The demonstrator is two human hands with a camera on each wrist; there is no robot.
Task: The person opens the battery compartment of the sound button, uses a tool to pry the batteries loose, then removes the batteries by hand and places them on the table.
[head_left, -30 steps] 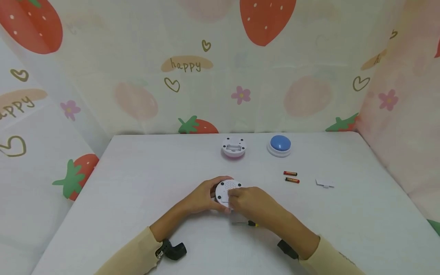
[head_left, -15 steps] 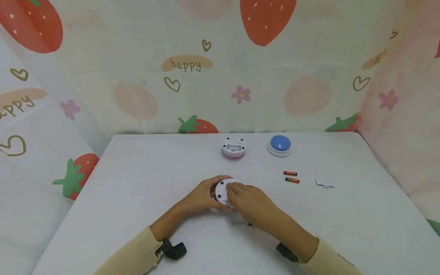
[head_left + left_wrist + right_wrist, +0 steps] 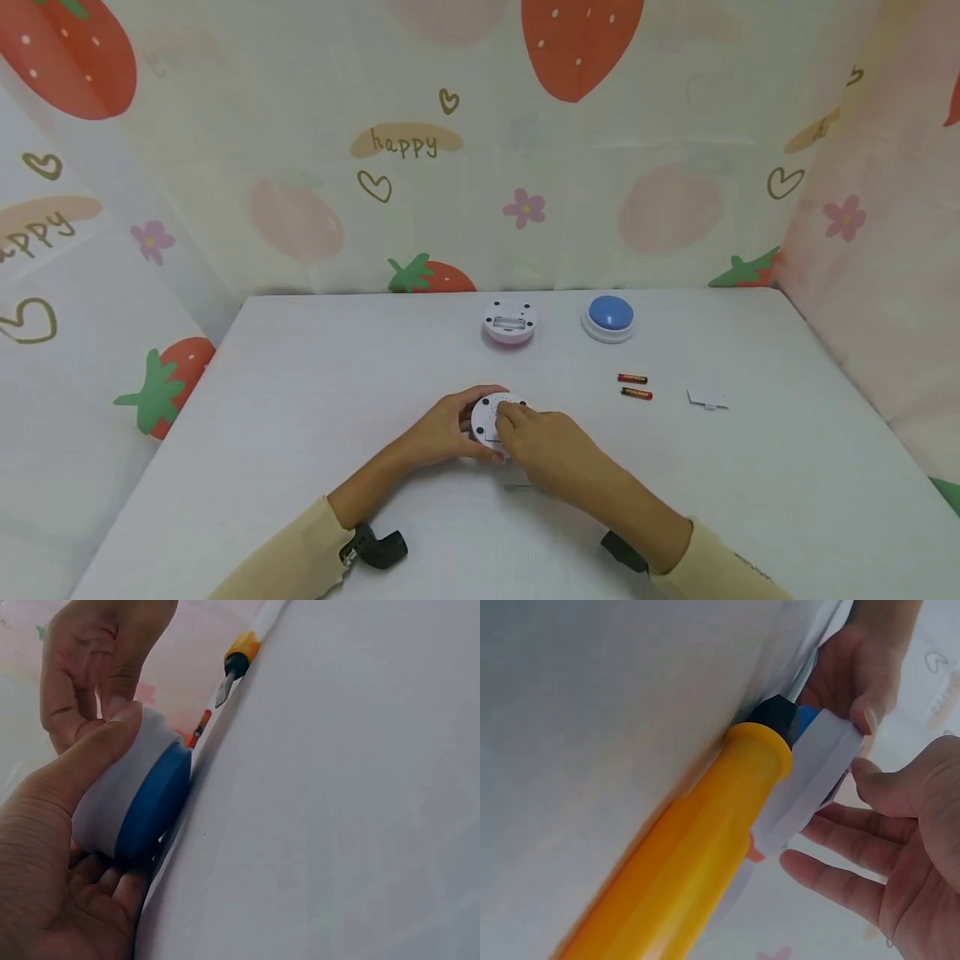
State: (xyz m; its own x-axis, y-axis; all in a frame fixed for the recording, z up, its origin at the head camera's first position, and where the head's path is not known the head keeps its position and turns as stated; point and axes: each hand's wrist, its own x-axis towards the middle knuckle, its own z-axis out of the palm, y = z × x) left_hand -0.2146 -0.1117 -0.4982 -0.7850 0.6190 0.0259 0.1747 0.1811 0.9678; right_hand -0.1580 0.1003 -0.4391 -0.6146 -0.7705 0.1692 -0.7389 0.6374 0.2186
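In the head view my left hand (image 3: pixel 442 429) grips a round push button (image 3: pixel 486 417) by its sides, white base with black feet facing up. Its blue dome (image 3: pixel 157 799) points down toward the table in the left wrist view. My right hand (image 3: pixel 555 450) touches the base with thumb and fingertips, the other fingers spread loosely in the right wrist view; the spot under the fingertips is hidden. Below the right hand lies a screwdriver (image 3: pixel 705 840) with a yellow handle and black collar; only its metal shaft (image 3: pixel 521 487) shows in the head view.
Toward the back of the white table (image 3: pixel 337 358) sit an upturned pink-and-white button (image 3: pixel 510 322) with an uncovered battery bay and an upright blue-domed button (image 3: pixel 609 317). Two batteries (image 3: pixel 635 386) and a small white cover (image 3: pixel 707 400) lie to the right.
My right hand has shifted slightly inward over the base, hiding more of it and the screwdriver's collar. The left hand keeps its grip with hardly any movement.
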